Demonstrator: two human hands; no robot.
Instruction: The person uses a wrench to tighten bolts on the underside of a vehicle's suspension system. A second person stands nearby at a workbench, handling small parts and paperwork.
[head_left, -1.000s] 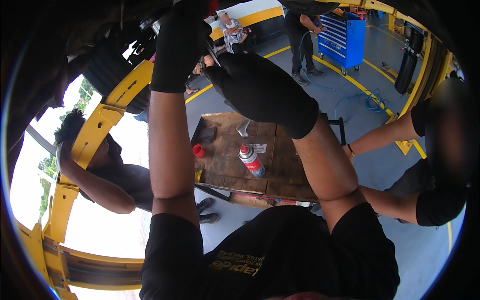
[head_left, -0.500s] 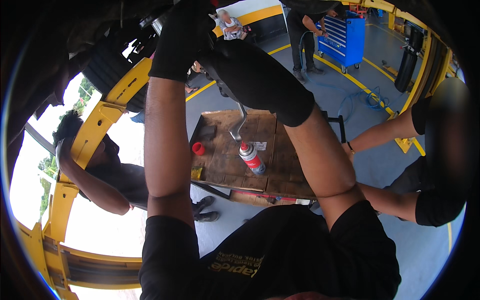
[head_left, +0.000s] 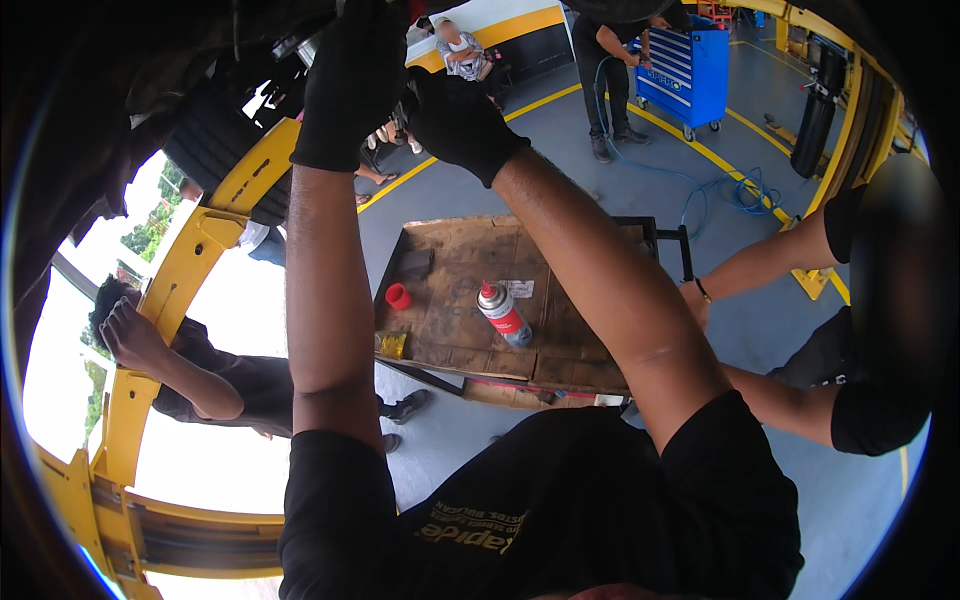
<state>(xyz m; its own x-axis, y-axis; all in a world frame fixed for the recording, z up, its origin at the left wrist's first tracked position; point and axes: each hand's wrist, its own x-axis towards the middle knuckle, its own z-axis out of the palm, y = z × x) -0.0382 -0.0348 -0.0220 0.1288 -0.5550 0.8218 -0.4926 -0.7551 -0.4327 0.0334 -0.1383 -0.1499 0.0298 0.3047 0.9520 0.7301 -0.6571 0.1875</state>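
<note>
Both my hands wear black gloves and are raised under a dark vehicle underside. My left hand (head_left: 352, 90) reaches up at the top; its fingers are lost in the dark. Beside it, just to the right, my right hand (head_left: 455, 118) is closed with curled fingers. Whatever it grips is hidden. Below my hands, a red and white spray can (head_left: 504, 314) with a red nozzle stands on a cardboard-covered cart (head_left: 450, 350). A red cup-shaped cap (head_left: 398, 296), a yellow packet (head_left: 391, 344) and a dark flat block (head_left: 412, 265) lie left of it.
Yellow lift arms (head_left: 190, 270) curve along the left, near a tyre (head_left: 215, 145). One person (head_left: 225, 375) stands left, another (head_left: 850, 330) close on the right. Behind are a blue tool cabinet (head_left: 685, 75) with someone beside it, a coiled blue hose (head_left: 755, 192) and a seated person (head_left: 462, 52).
My right hand has drawn up and left, its forearm now straighter. The bent metal wrench that stuck out below it has gone from sight. The person at left has shifted lower.
</note>
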